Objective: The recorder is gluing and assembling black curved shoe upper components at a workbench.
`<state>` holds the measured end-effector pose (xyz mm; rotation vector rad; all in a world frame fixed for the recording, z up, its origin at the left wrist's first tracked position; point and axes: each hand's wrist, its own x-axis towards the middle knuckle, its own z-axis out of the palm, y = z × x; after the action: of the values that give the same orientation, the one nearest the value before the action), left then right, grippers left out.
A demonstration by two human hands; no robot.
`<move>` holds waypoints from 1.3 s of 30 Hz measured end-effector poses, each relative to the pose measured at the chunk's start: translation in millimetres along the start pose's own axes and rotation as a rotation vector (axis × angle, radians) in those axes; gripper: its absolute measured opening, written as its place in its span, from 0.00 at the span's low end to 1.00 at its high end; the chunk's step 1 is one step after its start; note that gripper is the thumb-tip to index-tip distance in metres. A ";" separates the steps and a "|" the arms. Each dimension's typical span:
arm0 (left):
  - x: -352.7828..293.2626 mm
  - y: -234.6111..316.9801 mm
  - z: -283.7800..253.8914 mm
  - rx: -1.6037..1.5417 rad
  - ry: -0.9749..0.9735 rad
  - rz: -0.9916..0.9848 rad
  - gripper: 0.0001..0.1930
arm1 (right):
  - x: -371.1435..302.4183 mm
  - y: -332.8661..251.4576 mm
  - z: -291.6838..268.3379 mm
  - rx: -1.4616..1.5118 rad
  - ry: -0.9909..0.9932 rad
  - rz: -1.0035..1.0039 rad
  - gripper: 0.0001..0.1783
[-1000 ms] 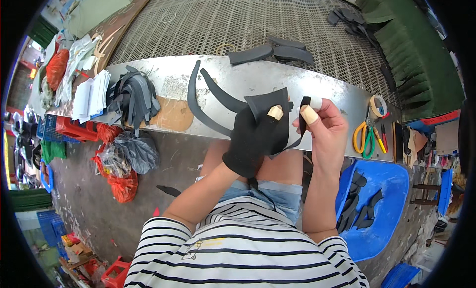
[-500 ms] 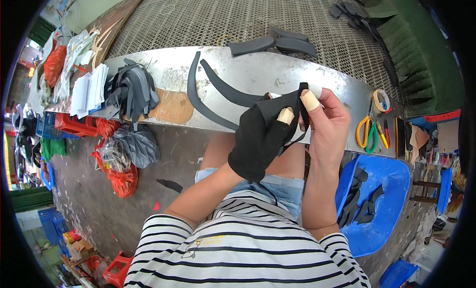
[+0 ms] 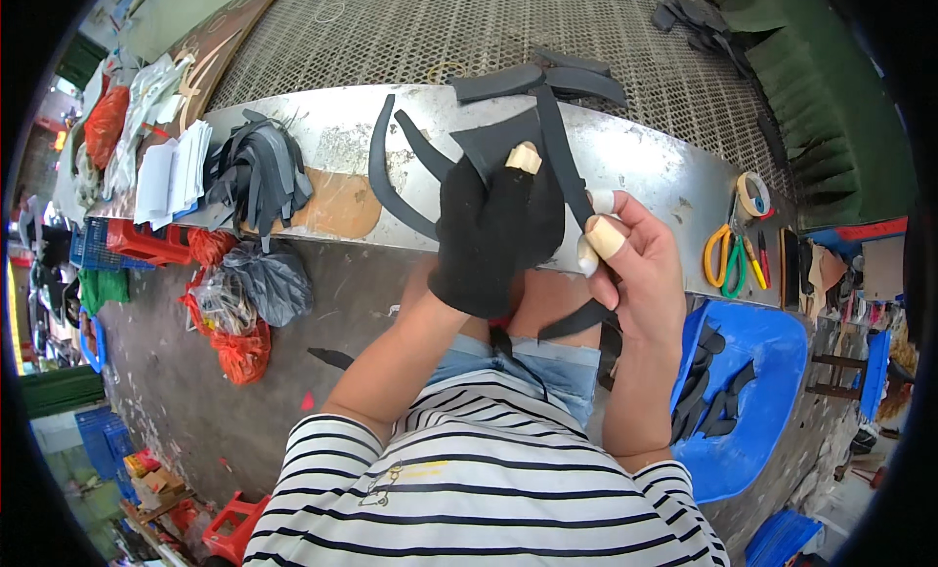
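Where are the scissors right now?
In the head view, the scissors lie at the right end of the metal bench, below a tape roll, beyond the right hand.

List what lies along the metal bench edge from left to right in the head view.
Stack of white sheets → heap of grey-black cut strips → two curved black strips lying flat → black-gloved left hand → bare right hand with taped fingertips → yellow- and green-handled scissors → roll of tape.
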<state>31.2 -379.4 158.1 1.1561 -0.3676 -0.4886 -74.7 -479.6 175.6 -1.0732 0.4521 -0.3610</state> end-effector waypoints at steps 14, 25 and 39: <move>-4.9 15.2 -0.5 -0.353 0.167 -0.041 0.11 | -13.4 12.2 15.4 -0.416 0.157 -0.385 0.07; -8.5 16.9 -2.6 -0.406 0.095 -0.054 0.11 | -7.4 20.1 8.8 -0.452 0.130 -0.370 0.09; -18.0 -18.0 0.7 -0.044 -0.066 0.030 0.13 | 61.1 -18.4 22.3 -0.294 0.044 -0.523 0.15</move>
<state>12.5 -375.9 141.1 1.0928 -0.4283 -0.5072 -12.2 -500.8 190.2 -1.4718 0.2605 -0.7985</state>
